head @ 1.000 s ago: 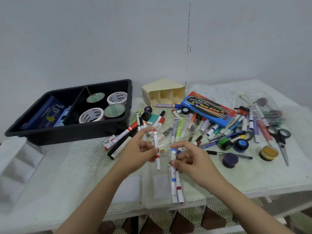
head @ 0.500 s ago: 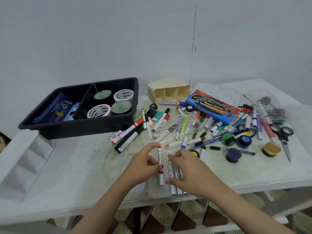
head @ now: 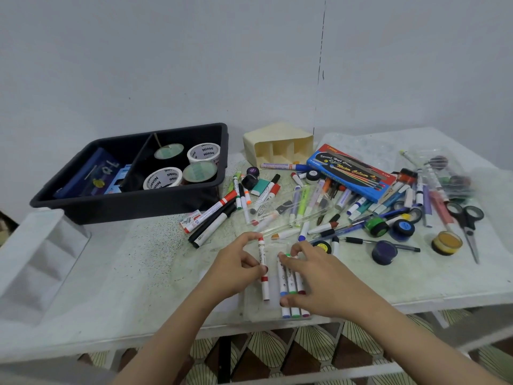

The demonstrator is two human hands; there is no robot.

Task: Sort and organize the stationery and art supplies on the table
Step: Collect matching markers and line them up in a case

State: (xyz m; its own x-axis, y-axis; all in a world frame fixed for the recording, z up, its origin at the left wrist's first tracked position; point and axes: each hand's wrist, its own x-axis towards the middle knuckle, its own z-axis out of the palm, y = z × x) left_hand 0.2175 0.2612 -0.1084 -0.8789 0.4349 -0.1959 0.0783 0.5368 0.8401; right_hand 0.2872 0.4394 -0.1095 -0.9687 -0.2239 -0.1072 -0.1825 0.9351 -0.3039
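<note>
Red-banded marker (head: 265, 287), white-barrelled, at lower centre of frame, near the front edge of the table (head: 111, 273); long axis running almost straight up and down the frame, red cap uppermost. Pinched at mid-barrel between thumb and curled fingers of the left hand (head: 236, 269), forefinger hooked near the cap end; lower end on or just above the surface, contact not resolvable. Immediately to frame right, across a narrow gap, row of three markers (head: 288, 282) with blue, green and darker reddish bands, lying side by side and parallel to the held marker. Right hand (head: 319, 282) arched over that row, fingertips curled on the upper ends and thumb against the lower, clamping the row lengthwise. Beneath the row, faint outline of what may be a clear flat sleeve; not certain. Probable step in hand: adding the red marker to the row as a fourth member. Governing relation: row lying to frame right of the left-hand grip, axes near parallel, hence a short sideways shift with little turning, left hand the nearer and holding the piece. Farther out, at centre right, unsorted pile of pens and markers (head: 305, 201), blue watercolour box (head: 352, 170) and scissors (head: 466, 218); at upper centre, cream organiser (head: 277, 147); at upper left, black tray (head: 130, 195) containing tape rolls (head: 204, 152).
</note>
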